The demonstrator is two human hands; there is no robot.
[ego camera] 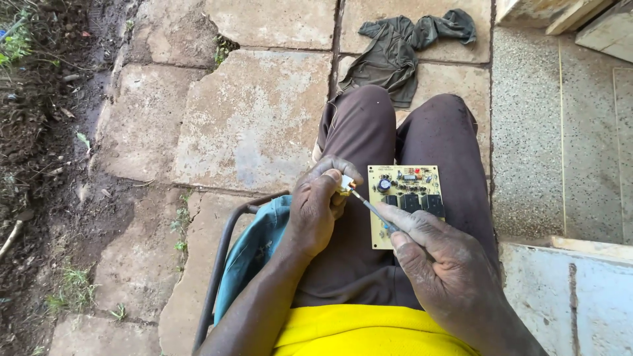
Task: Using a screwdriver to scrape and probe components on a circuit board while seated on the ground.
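White small plastic connector pinched in my left hand — right hand grips thin metal screwdriver, tip touching it — yellow rectangular circuit board on lap.

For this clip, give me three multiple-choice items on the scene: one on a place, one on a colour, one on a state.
1. Where does the circuit board lie?
A. on the person's right thigh
B. on the paving stones
C. on the dark cloth

2. What colour is the circuit board?
A. green
B. yellow
C. blue

3. How is the thin tool held?
A. lying loose on the board
B. in the left hand
C. in the right hand, tip at the small white part

Answers:
1. A: the board rests on the brown trouser leg, while the dark cloth lies apart on the paving stones.
2. B: its face is yellow with black components.
3. C: the right hand pinches the tool, whose tip meets the small white part held by the left hand.
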